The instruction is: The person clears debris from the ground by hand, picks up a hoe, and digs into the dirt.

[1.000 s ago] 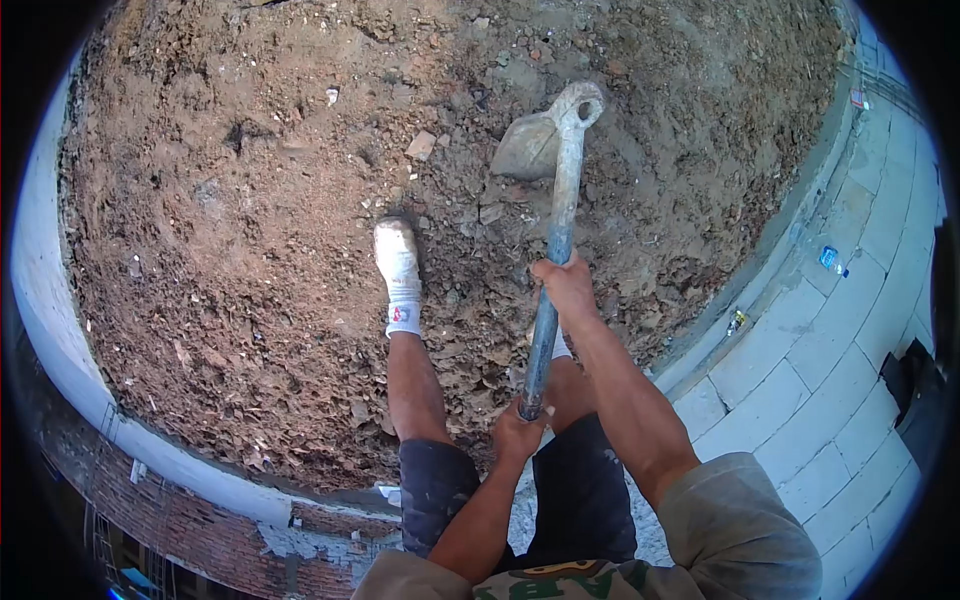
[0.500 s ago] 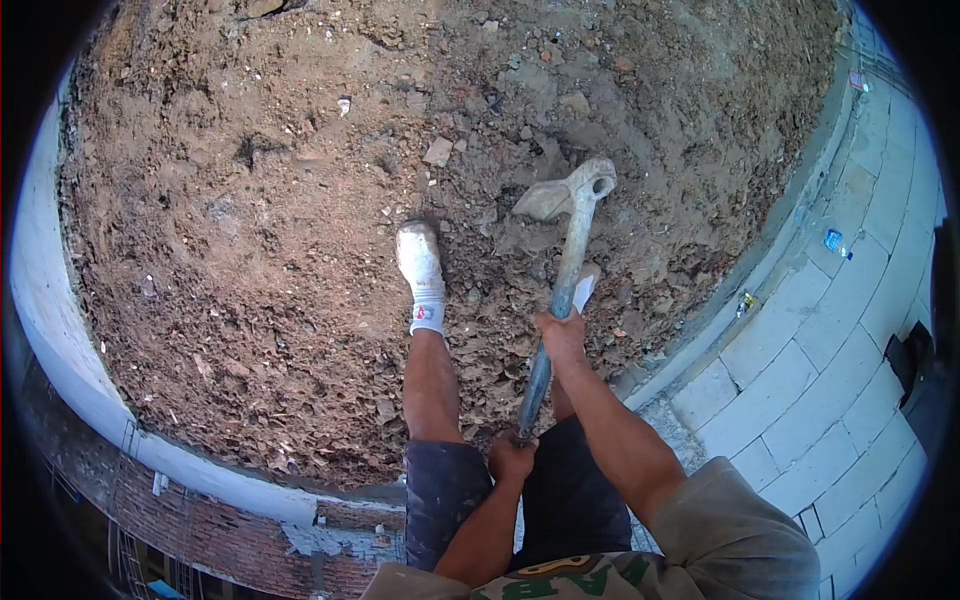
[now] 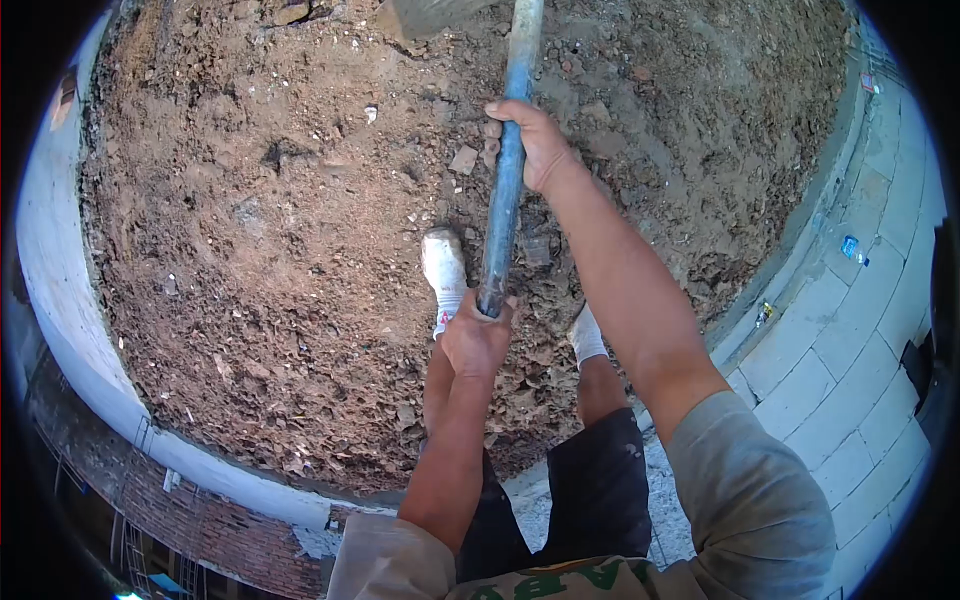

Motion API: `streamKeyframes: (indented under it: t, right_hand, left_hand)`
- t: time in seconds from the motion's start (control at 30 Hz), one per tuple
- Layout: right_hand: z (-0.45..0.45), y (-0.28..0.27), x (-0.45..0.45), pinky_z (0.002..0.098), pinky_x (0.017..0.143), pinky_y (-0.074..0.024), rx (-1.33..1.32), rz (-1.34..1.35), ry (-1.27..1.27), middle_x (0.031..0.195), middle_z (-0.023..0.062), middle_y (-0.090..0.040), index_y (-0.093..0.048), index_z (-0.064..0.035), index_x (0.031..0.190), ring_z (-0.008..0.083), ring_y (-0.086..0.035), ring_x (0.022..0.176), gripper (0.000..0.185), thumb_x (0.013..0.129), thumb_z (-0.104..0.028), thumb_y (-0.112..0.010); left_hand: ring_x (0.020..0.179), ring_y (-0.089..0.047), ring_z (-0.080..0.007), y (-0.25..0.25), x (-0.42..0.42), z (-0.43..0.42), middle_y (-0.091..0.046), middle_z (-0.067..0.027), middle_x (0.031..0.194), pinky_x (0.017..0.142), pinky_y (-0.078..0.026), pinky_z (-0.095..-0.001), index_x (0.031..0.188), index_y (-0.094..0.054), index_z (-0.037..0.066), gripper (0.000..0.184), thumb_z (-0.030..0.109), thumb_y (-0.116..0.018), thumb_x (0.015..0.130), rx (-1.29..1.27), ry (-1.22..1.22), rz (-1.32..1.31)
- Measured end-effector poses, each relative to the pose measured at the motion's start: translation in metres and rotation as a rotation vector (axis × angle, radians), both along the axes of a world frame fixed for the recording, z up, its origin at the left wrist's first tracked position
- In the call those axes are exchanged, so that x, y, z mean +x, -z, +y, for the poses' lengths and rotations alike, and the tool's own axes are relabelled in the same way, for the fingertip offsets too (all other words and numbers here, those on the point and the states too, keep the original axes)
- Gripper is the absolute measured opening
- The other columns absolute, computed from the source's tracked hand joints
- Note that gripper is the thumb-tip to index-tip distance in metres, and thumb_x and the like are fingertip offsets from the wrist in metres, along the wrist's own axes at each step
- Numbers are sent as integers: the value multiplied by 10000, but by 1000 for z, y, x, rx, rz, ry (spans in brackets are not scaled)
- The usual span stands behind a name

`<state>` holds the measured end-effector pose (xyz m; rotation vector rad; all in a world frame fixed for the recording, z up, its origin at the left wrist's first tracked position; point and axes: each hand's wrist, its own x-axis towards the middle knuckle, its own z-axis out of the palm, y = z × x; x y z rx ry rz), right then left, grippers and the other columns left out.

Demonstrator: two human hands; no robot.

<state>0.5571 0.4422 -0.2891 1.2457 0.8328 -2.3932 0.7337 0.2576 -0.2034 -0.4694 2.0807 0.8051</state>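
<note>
My left hand [image 3: 478, 338] is closed round the lower end of the blue hoe handle [image 3: 505, 195]. Higher up, my right hand [image 3: 532, 140] wraps the same handle, fingers around its shaft. The handle points away from me, and its far end leaves the top of the view. Part of the hoe blade [image 3: 430, 14] shows at the top edge, left of the handle; the hoe's head is otherwise out of view. Beneath the tool lies rough brown soil [image 3: 290, 230] with small stones. My two feet stand on it in light shoes or socks.
A pale low wall [image 3: 60, 270] curves along the left and bottom. Light paving blocks [image 3: 850, 390] lie at the right, with a blue plastic bottle [image 3: 853, 250] and a small yellow wrapper [image 3: 764, 314]. Brickwork [image 3: 230, 540] shows at the lower left.
The hoe first came closer to me, then swung up and away, its head now mostly out of view. Both hands have risen with the handle, staying closed on it.
</note>
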Motion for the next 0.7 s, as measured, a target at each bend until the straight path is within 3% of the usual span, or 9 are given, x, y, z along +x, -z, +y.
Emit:
streamKeyframes:
  t: [0.07,0.1,0.17,0.23,0.3,0.37,0.47,0.6,0.7]
  right_hand:
    - [-24,27,6,379,451,-479,171,-116,-95,621,58,-537,-596,-37,818,215,-544,470,187,757,-179,-703]
    - [-29,29,17,383,447,-478,192,-179,-154,619,61,-537,-605,-30,802,215,-537,456,189,755,-183,-705]
    - [-33,26,57,388,440,-475,213,-284,-174,621,63,-539,-616,-23,782,215,-524,441,189,753,-187,-707]
    - [-28,22,111,393,434,-470,212,-362,-178,629,57,-541,-623,-28,778,213,-523,452,176,752,-183,-701]
    - [-29,14,167,388,439,-459,183,-421,-172,634,47,-543,-628,-40,774,204,-531,482,159,747,-179,-700]
    - [-24,11,219,368,460,-444,224,-414,-213,637,41,-550,-627,-46,762,187,-530,510,151,739,-175,-702]
    - [-29,-26,312,357,476,-430,246,-568,-214,624,51,-561,-593,-22,721,171,-532,519,177,727,-165,-697]
    - [-34,-74,398,375,445,-431,198,-782,-231,704,62,-561,-569,-8,1003,178,-533,510,343,720,-128,-721]
    - [-15,-104,409,344,450,-445,196,-795,-269,722,53,-557,-557,-17,1049,172,-533,519,376,727,-119,-722]
  left_hand:
    - [609,-599,-193,20,4,-8,-627,-70,657,631,-485,-360,848,-636,18,360,347,-758,767,127,-150,-75]
    - [599,-521,-122,-10,-12,3,-584,-31,641,600,-461,-316,836,-624,-13,347,293,-771,766,81,-80,-206]
    - [571,-521,-130,16,57,-11,-595,-50,642,573,-458,-313,846,-623,-21,323,248,-776,754,81,-103,-115]
    - [551,-510,-129,-17,82,3,-579,-40,620,553,-451,-327,794,-599,-19,304,231,-767,755,51,-73,-203]
    - [653,-653,-258,-33,130,8,-653,-147,696,663,-508,-393,838,-644,4,314,284,-750,742,-26,-3,-320]
    - [632,-645,-258,-30,205,-2,-644,-139,678,636,-500,-388,828,-643,7,319,288,-765,737,45,-82,-279]
    - [648,-655,-270,-82,277,-4,-660,-138,693,637,-495,-393,825,-647,11,355,316,-797,720,12,-99,-562]
    - [909,-681,-332,-129,381,-37,-703,-172,918,787,-506,-404,1084,-685,118,437,384,-752,744,-7,47,-580]
    - [875,-676,-326,-130,384,-37,-696,-170,890,762,-507,-403,1044,-678,97,393,366,-728,762,-19,123,-671]
